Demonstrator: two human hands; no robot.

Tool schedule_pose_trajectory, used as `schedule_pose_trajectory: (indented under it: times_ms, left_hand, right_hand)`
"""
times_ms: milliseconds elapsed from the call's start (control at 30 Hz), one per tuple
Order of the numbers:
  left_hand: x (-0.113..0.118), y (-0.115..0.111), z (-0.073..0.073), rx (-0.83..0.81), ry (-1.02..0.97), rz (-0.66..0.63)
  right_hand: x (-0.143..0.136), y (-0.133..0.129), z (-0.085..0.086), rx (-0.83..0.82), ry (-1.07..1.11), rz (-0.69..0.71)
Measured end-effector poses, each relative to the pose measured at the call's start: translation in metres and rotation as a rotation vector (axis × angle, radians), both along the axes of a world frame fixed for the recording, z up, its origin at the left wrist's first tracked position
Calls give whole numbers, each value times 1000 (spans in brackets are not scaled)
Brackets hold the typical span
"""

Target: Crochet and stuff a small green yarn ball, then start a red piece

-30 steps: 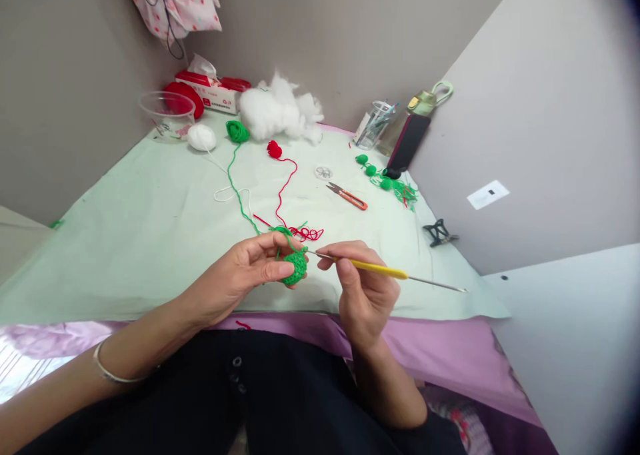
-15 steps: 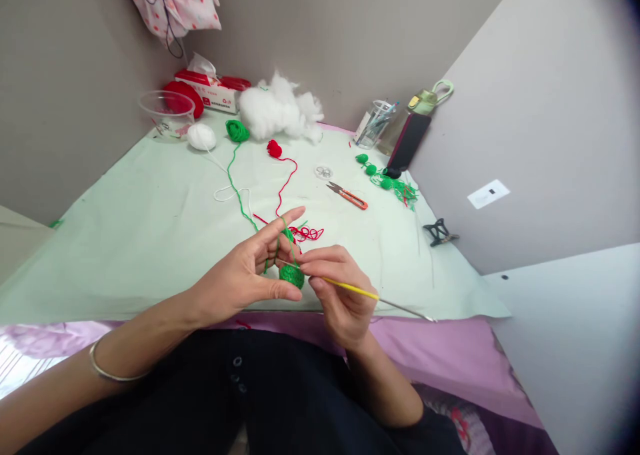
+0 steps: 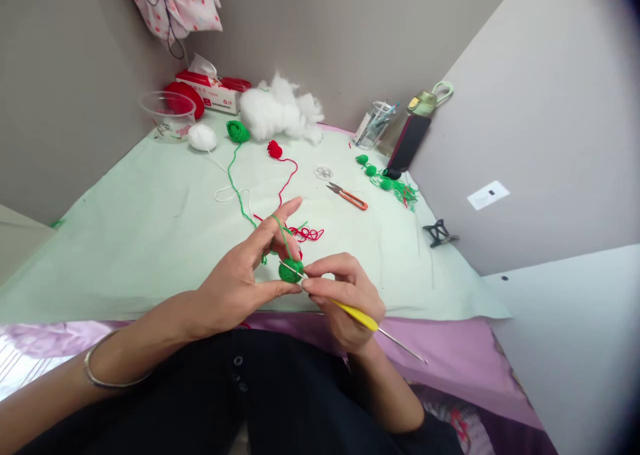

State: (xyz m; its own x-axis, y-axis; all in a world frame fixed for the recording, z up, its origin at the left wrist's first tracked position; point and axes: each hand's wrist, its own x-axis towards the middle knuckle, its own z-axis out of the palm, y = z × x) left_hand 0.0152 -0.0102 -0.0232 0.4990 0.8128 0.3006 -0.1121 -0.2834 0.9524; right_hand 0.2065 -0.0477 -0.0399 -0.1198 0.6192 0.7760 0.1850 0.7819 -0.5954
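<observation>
A: Your left hand (image 3: 227, 278) pinches a small, rounded green yarn piece (image 3: 289, 277), and your right hand (image 3: 347, 302) grips a slim metal hook with a yellow handle (image 3: 357, 316), its tip against the piece. Your hands are close together.

B: Is your piece finished? It looks well rounded, but a green yarn strand (image 3: 283, 237) runs up from it over your left index finger, so I'd judge it incomplete; how much remains, I can't tell.

A: Beyond your hands lie open orange-handled snips (image 3: 350, 197) and, off to your right, small green yarn balls (image 3: 371, 170) that look already made
</observation>
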Motion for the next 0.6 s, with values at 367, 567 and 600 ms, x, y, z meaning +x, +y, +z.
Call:
schedule_pose_trajectory:
  times_ms: [367,567,600]
  left_hand:
    - [1,-2,4,-141,2,7]
    - [-2,4,10,-334,15,-89]
    - [-3,6,11,-354,26,-116]
  right_hand:
    - [-7,-2,-7,53,-43,-154]
    - [-8,4,-1,-203,165,-40]
    - [-7,4,-1,-217,170,-18]
